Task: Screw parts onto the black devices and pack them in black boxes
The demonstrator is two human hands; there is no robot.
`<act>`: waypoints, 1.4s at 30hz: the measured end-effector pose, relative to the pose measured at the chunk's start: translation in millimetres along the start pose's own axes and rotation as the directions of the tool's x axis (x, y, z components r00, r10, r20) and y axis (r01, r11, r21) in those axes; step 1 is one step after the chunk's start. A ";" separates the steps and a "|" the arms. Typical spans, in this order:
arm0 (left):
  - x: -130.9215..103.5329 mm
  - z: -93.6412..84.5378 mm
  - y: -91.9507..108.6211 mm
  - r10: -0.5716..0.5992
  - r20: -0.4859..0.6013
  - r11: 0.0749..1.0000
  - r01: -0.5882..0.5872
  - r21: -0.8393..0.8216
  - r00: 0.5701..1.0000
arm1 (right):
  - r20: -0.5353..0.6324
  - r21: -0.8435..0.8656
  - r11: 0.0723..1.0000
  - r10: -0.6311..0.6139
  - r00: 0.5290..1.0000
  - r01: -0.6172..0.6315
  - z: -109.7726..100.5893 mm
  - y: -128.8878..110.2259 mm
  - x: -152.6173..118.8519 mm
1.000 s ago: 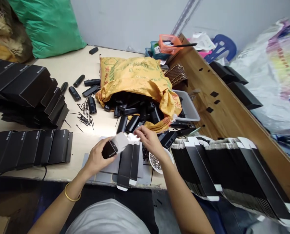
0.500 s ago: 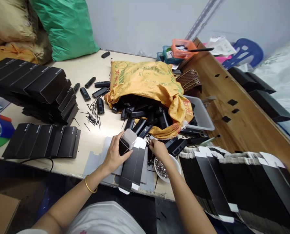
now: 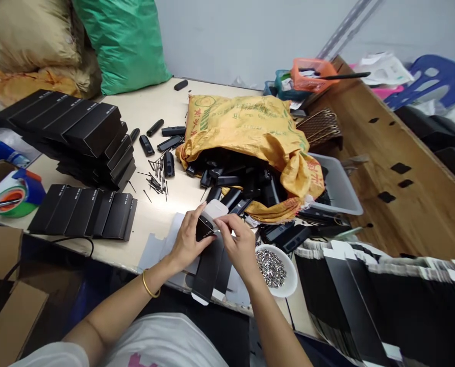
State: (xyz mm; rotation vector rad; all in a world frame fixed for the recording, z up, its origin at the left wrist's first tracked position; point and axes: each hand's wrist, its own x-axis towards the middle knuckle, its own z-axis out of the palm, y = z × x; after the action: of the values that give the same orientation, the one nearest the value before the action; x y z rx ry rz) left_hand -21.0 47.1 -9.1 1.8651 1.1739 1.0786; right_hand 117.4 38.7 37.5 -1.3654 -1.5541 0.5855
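In the head view, the left hand (image 3: 187,240) is gripping a small black cardboard box with white print (image 3: 203,229) over a flattened black cardboard carton blank (image 3: 205,270) near the table's front edge. The box's pale translucent flap (image 3: 216,208) is standing open and could be creasing if the right hand (image 3: 241,244) were pressing unevenly; a sideways swing of the right forearm could be tipping the round white bowl (image 3: 292,283) just beside it, spilling its small silvery metal pieces (image 3: 270,267). The left fingers are curling round the box's far side, the thumb pressing opposite. The right hand is reaching in, thumb and forefinger drawing close at the box's mouth; whether they are pinching anything cannot be told.
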 end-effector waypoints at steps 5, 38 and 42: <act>-3.3 0.1 -0.9 0.021 0.010 0.996 -0.020 -0.089 1.000 | -0.158 0.159 0.982 0.127 0.979 -0.102 15.0 17.7 -4.2; 50.8 -114.2 -68.7 -0.225 -0.117 0.852 0.254 0.457 0.967 | 0.122 -0.680 0.728 0.230 0.966 -0.088 -62.1 76.5 -59.0; 122.4 -64.3 -77.7 -0.425 -0.170 0.828 0.458 0.323 0.889 | 0.062 -0.774 0.609 0.343 0.937 -0.172 -74.5 105.8 -78.5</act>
State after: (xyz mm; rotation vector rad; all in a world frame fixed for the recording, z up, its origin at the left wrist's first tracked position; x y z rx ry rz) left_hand -76.2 195.7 -12.6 1.6759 1.8492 0.7246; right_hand 227.4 -24.3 -45.1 -2.2701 -1.8866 0.2200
